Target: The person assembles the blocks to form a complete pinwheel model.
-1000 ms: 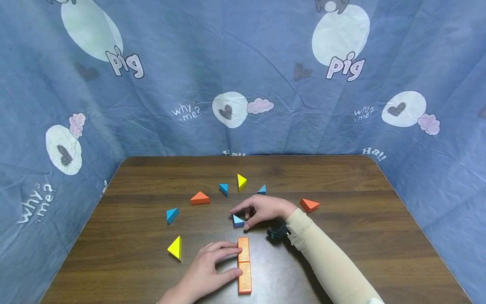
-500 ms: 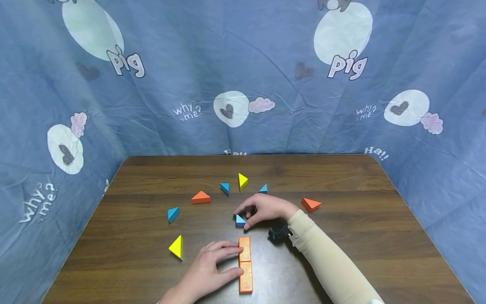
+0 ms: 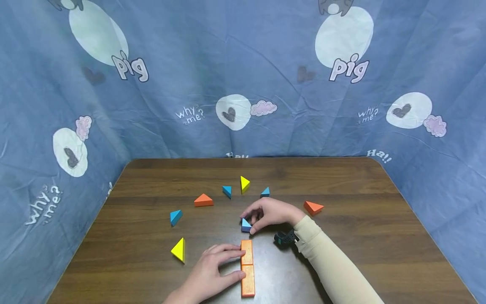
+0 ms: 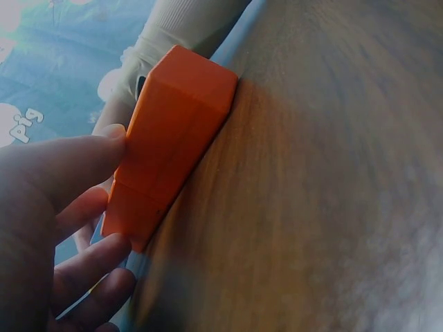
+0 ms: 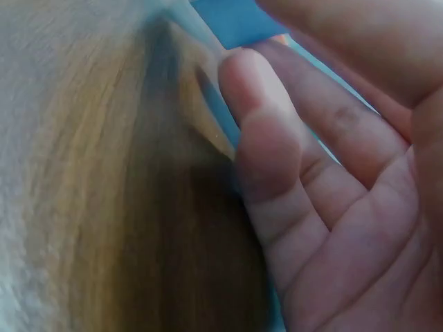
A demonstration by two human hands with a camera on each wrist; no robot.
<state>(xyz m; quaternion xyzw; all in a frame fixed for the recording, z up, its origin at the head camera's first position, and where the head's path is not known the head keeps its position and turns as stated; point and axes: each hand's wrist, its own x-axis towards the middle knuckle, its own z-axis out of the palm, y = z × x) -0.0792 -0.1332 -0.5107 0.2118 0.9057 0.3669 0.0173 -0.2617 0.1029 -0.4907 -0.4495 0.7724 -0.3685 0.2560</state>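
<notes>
Two orange rectangular blocks stand end to end in a row, a far one (image 3: 247, 251) and a near one (image 3: 248, 283). My left hand (image 3: 212, 267) touches their left side, index finger at the far block and thumb at the near one. In the left wrist view the orange blocks (image 4: 173, 111) lie against the fingertips. Just beyond the row, my right hand (image 3: 272, 212) pinches a small blue triangular block (image 3: 245, 226) between thumb and fingers, close over the table. Only part of the blue block (image 5: 239, 24) shows at the top of the right wrist view.
Loose triangular blocks form an arc on the wooden table (image 3: 360, 245): yellow (image 3: 178, 251) and blue (image 3: 176, 217) at left, orange (image 3: 203, 200), yellow (image 3: 244, 184) at the back, orange (image 3: 313, 207) at right. A blue cloth (image 3: 265, 139) hangs behind the table.
My right hand has shifted the blue triangular block slightly right and nearer, so it is now in line with the orange row. The left hand stays in place; the head view moved a little.
</notes>
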